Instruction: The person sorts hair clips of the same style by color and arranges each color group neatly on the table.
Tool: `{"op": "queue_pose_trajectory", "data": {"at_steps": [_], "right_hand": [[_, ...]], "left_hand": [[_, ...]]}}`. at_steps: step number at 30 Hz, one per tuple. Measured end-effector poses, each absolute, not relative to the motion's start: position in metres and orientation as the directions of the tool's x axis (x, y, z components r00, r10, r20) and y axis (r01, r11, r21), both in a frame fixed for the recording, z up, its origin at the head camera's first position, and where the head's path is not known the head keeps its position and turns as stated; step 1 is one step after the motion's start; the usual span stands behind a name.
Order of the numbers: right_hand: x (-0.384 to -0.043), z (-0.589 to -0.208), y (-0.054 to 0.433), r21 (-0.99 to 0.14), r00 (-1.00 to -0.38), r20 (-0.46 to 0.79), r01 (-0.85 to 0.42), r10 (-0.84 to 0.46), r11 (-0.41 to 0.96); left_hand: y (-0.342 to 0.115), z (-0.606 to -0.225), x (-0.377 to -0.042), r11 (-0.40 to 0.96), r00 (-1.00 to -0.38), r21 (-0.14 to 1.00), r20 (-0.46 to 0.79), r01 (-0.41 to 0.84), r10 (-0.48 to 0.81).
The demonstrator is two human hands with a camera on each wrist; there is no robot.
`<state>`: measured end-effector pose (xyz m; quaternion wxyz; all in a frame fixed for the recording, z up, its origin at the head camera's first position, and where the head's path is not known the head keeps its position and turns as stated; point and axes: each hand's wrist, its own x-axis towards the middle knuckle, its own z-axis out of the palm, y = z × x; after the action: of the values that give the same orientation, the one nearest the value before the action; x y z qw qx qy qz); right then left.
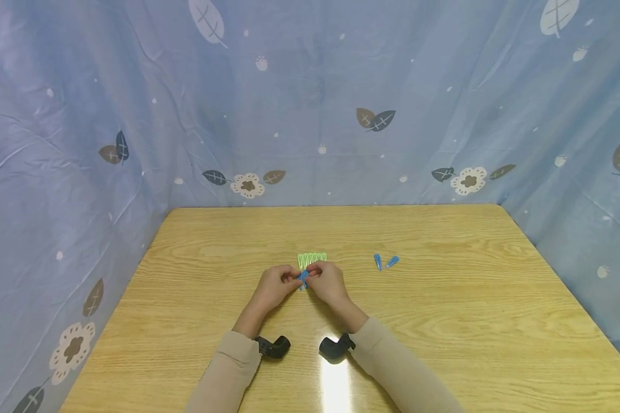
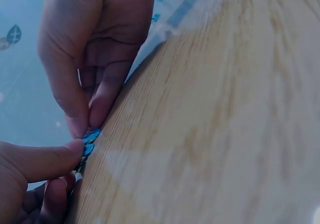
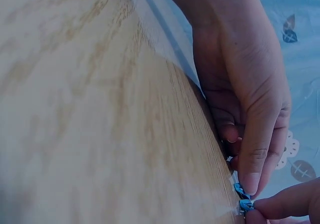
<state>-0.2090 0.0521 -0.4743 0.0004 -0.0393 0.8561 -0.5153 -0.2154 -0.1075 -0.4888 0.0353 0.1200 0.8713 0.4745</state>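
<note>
Small blue snap hair clips (image 1: 303, 277) lie close together between my two hands on the wooden table. My left hand (image 1: 275, 288) comes from the left, thumb and index fingertips pinching at a blue clip (image 3: 240, 189). From the other side my right hand (image 1: 332, 284) pinches a neighbouring blue clip (image 2: 92, 135); the fingertips of both hands nearly meet. Just beyond them sits a row of light-green hair clips (image 1: 312, 259), side by side, their near ends partly hidden by the hands. How many blue clips lie under the fingers is hidden.
Two more blue hair clips (image 1: 378, 262) lie apart, to the right of the green row. The wooden table (image 1: 444, 310) runs back to a blue patterned curtain (image 1: 310, 86), which also hangs along both sides. A black wrist camera (image 1: 274, 347) is strapped to each forearm.
</note>
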Motion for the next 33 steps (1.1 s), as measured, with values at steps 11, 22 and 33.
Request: {"op": "queue_pose_trajectory", "data": {"at_steps": [11,22,33], "right_hand": [[-0.205,-0.478,0.064,-0.933,-0.991,-0.006,-0.044,-0.137,0.356],[-0.201,-0.477,0.084,-0.953,-0.969,0.071,-0.136,-0.236,0.270],[-0.195,-0.470,0.132,-0.955,-0.979,0.062,-0.115,-0.194,0.273]], "left_hand": [[-0.108,-0.493,-0.216,0.507,-0.964,0.844,0.043,0.175,0.261],[-0.109,-0.491,-0.217,0.525,-0.964,0.830,0.050,0.186,0.262],[-0.109,-0.492,-0.216,0.522,-0.962,0.830,0.061,0.196,0.265]]}}
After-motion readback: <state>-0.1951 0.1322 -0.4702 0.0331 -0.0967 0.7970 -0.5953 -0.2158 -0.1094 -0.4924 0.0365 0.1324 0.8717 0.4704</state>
